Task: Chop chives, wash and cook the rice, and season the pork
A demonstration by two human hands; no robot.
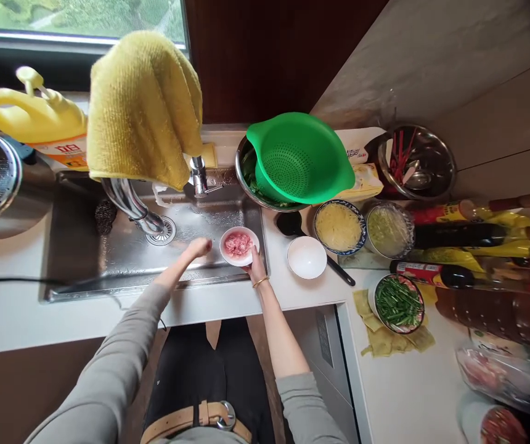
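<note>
One small white bowl of pink minced meat [240, 245] sits over the right end of the sink [121, 253], just inside its rim. Right hand [255, 264] cups the bowl from the near side, fingers wrapped on its rim and pinching it steady. Left hand [199, 247] hovers just left of the bowl over the sink basin, fingers loosely curled and holding nothing (fingertips too small to read finely).

Step in hand, as judged: handling or rinsing the meat over the sink. A next move would call for a level bowl and the left hand meeting the meat or the faucet [130, 200], which stands left of the bowl with a yellow cloth [142, 108] draped over it.

Right of the bowl, on the counter: an empty white bowl [306, 256], then a bowl of pale shreds [339, 226]. Behind these, a green colander [299, 157].
</note>
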